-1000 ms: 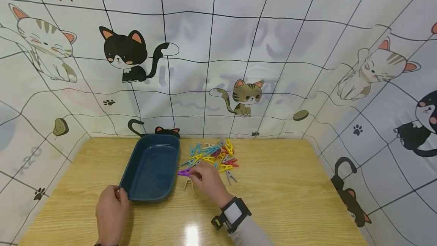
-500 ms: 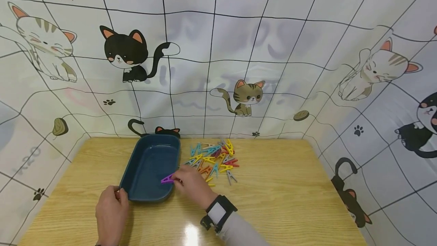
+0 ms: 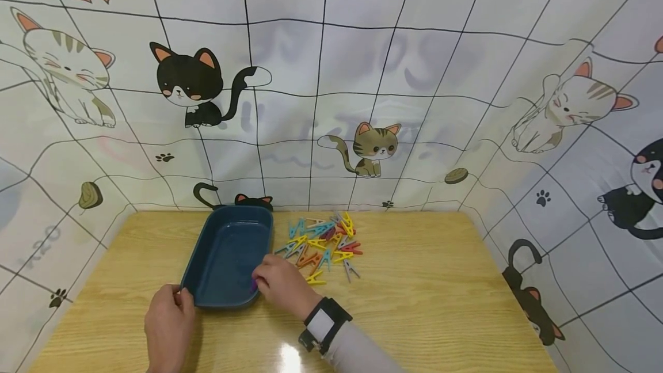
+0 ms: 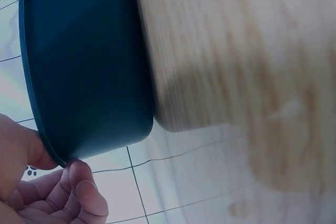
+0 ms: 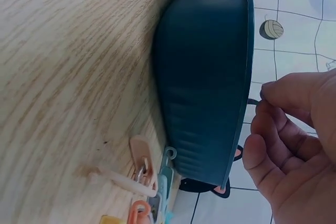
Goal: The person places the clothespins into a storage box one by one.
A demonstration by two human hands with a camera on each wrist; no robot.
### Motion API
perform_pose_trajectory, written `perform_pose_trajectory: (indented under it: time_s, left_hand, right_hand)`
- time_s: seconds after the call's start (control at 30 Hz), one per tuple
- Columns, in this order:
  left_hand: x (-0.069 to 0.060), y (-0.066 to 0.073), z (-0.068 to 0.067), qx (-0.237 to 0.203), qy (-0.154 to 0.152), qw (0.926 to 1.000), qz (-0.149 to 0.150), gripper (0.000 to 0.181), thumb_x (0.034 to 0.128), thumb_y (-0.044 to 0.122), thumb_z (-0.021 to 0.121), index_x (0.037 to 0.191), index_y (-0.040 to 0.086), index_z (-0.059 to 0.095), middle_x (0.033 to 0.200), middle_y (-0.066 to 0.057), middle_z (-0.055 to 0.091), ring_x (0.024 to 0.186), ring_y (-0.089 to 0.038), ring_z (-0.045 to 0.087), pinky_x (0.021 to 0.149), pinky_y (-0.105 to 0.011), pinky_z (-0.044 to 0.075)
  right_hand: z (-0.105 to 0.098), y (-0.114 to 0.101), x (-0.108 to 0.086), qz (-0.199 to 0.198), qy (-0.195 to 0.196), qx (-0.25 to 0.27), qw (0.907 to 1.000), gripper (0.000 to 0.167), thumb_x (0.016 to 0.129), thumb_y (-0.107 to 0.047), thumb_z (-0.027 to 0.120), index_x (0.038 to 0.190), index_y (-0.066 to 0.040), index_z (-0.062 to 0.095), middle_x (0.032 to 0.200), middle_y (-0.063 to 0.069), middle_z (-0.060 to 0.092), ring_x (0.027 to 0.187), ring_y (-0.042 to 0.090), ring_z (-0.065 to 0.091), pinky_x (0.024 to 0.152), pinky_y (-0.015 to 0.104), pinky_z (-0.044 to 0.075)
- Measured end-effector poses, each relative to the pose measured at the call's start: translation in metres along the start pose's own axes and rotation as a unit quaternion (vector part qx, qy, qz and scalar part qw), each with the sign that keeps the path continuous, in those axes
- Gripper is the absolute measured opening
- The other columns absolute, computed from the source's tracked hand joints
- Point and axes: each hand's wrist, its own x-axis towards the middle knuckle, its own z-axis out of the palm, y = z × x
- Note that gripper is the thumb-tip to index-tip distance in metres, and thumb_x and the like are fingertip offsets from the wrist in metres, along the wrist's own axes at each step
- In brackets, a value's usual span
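A dark blue rectangular tray [image 3: 223, 263] stands on the wooden table, left of a pile of clothespins. At its near left corner my left hand [image 3: 170, 324] pinches the rim between thumb and fingers; the left wrist view shows this hand [image 4: 58, 192] at the rim too. My right hand [image 3: 282, 284] is over the tray's near right side, thumb and fingertips together. A bit of a purple clothespin [image 3: 254, 285] shows at its fingertips; the rest is hidden. From the right wrist, the right hand [image 5: 294, 129] appears above the rim, with the clothespin out of sight.
Right of the tray lies a loose pile of clothespins [image 3: 326, 240] in yellow, blue, orange, red and grey. Behind the table hangs a white cloth [image 3: 290, 102] printed with cats and grid lines.
My right hand has carried the purple clothespin left from beside the pile, over the tray's rim, and lowered it inside. The left hand has kept its hold on the corner.
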Motion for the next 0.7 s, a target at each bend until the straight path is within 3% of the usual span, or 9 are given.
perform_pose_trajectory:
  time_s: [0.37,0.7]
  left_hand:
    - [0.000,0.001,-0.002,0.005,-0.008,0.9999,-0.013,0.012,0.0936,-0.002,0.057,0.093,-0.013,0.063,0.075,-0.020,0.058,0.063,-0.032,0.057,0.053,-0.040,0.040]
    - [0.000,0.003,-0.001,0.009,-0.013,0.9996,-0.025,0.014,0.0943,-0.001,0.056,0.094,-0.013,0.063,0.075,-0.020,0.057,0.064,-0.032,0.055,0.055,-0.040,0.039]
  right_hand:
    - [-0.011,0.019,-0.026,0.091,0.028,0.111,0.9893,0.011,0.099,-0.009,0.067,0.100,-0.009,0.078,0.097,-0.002,0.067,0.083,0.004,0.058,0.074,0.013,0.047]
    - [-0.021,0.051,-0.059,0.167,0.073,0.145,0.9726,0.009,0.098,-0.007,0.069,0.100,-0.007,0.077,0.095,0.001,0.068,0.081,0.006,0.060,0.069,0.021,0.050]
